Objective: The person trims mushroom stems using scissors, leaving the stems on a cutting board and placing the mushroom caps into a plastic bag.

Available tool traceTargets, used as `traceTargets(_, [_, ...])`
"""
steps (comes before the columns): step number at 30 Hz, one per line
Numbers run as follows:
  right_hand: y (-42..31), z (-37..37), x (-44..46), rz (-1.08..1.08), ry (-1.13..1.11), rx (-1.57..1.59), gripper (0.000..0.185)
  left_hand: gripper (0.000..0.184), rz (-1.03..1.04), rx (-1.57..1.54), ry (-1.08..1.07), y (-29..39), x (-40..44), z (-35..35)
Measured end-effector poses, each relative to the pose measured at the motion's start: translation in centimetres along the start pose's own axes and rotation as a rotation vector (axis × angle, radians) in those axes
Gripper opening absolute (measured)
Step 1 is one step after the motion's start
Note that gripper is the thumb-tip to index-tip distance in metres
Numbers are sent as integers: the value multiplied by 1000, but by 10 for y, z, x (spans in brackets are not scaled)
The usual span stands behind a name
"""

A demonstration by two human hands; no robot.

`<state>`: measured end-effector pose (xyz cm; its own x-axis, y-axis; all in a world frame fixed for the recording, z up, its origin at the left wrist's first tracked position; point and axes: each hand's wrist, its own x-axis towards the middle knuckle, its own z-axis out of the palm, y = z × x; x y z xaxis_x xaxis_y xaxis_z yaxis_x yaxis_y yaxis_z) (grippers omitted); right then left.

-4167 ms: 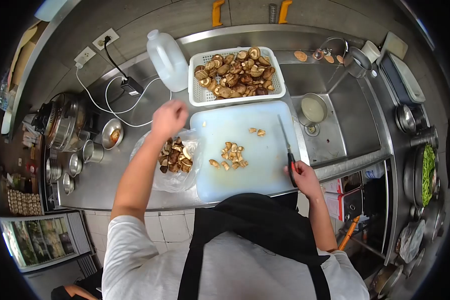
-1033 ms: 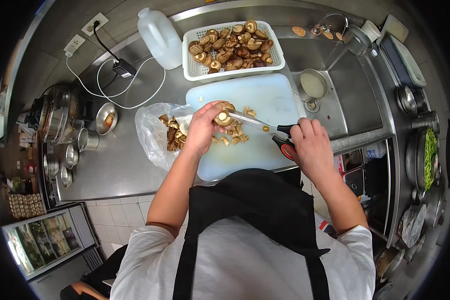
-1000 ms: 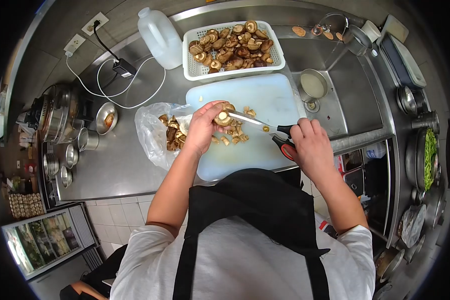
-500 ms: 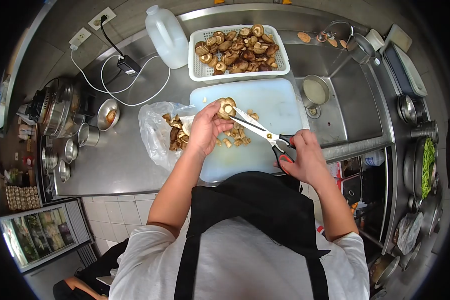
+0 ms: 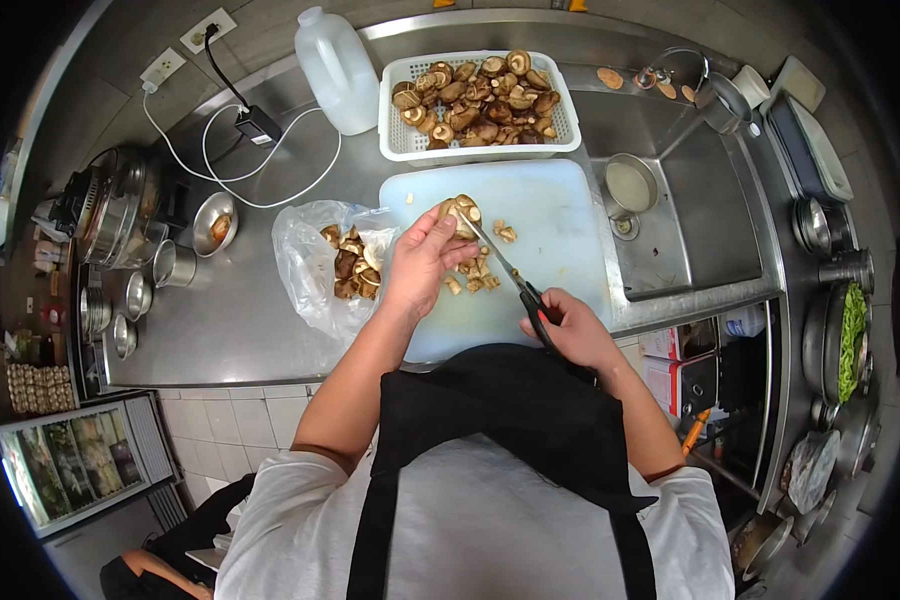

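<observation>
My left hand [image 5: 428, 258] holds a brown mushroom [image 5: 452, 208] over the pale blue cutting board [image 5: 560, 240]. In my right hand [image 5: 572, 325] are scissors [image 5: 515, 275] with black and red handles, their blades nearly together and their tips at the mushroom's underside. Small cut mushroom pieces [image 5: 487, 280] lie on the board beneath the blades, partly hidden by my left hand. Left of the board, a clear plastic bag [image 5: 305, 270] contains cut brown and white mushroom pieces [image 5: 355, 268].
A white basket of whole mushrooms [image 5: 400, 72] is behind the board, beside a plastic jug [image 5: 338, 85]. On the right is a sink [image 5: 705, 220] with a pot [image 5: 630, 182]. Metal bowls [image 5: 215, 222] and cables stand left. Another person's arm [image 5: 160, 572] shows at lower left.
Since the earliest frame my left hand has gone from above the bag to the board and taken a mushroom. The scissors have moved to it; their blades, apart half a second ago, are now nearly closed.
</observation>
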<state>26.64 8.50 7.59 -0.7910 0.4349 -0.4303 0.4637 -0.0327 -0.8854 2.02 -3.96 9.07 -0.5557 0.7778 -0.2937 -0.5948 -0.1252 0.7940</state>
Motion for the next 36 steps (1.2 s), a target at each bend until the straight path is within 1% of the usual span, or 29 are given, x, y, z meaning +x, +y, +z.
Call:
traceTargets(1, [1, 0, 0, -36, -55, 75, 34, 38, -2, -1, -2, -1, 0, -1])
traceTargets(2, [2, -1, 0, -34, -53, 73, 34, 36, -2, 12, -4, -2, 1, -2])
traceTargets(4, [1, -4, -1, 132, -201, 316, 29, 35, 1, 23, -3, -3, 1, -2])
traceTargets(5, [5, -4, 1, 132, -203, 314, 29, 34, 1, 27, 8, -4, 0, -2])
traceTargets(7, [13, 0, 4, 114, -305, 505, 35, 34, 4, 30, 22, -4, -1, -3])
traceTargets(11, [9, 2, 1, 97, -329, 588, 40, 34, 1, -93, 36, -5, 0, -8])
traceTargets(13, [3, 2, -3, 0, -350, 783, 41, 34, -7, -148, 33, -6, 1, -14])
traceTargets(14, [4, -2, -1, -2, -352, 780, 41, 34, -33, -170, 93, -7, 3, -20])
traceTargets(15, [7, -9, 2, 55, -307, 679, 40, 35, -58, -193, 153, -6, 4, -24])
traceTargets(16, [10, -16, 6, 111, -260, 578, 38, 35, -55, -194, 152, -5, 5, -28])
traceTargets(17, [13, -22, 10, 153, -153, 320, 39, 35, -33, -187, 154, -4, 4, -32])
traceTargets(18, [7, -22, 11, 154, -152, 320, 39, 35, -12, -180, 156, -1, 2, -32])
traceTargets(20, [-4, -18, 8, 40, 114, -363, 45, 34, 0, -156, 169, 5, -1, -33])
traceTargets(21, [-2, -15, 10, -27, 229, -499, 54, 33, 15, -133, 182, 9, -3, -33])
traceTargets(22, [-1, -14, 10, -28, 225, -501, 54, 33, 16, -135, 187, 11, -3, -35])
traceTargets(24, [-4, -14, 10, -172, 371, -854, 58, 30, 44, -103, 173, 16, -2, -40])
traceTargets(25, [-8, -16, 10, -178, 366, -859, 58, 30, 50, -107, 177, 19, -2, -42])
traceTargets(27, [-15, -18, 10, -99, 343, -849, 63, 29, 80, -62, 222, 24, -4, -47])
traceTargets(28, [-15, -20, 11, -110, 333, -854, 63, 29, 90, -66, 233, 27, -5, -50])
traceTargets(31, [-7, -20, 16, -271, 312, -726, 64, 30, 125, -100, 342, 33, -11, -65])
traceTargets(32, [-5, -17, 17, -281, 295, -728, 64, 29, 140, -112, 374, 33, -12, -73])
traceTargets(34, [-12, -9, 20, -359, 196, -634, 61, 28, 174, -129, 426, 30, -12, -94])
traceTargets(36, [-16, 2, 29, -440, 26, -532, 59, 24, 212, -143, 503, 25, -12, -118])
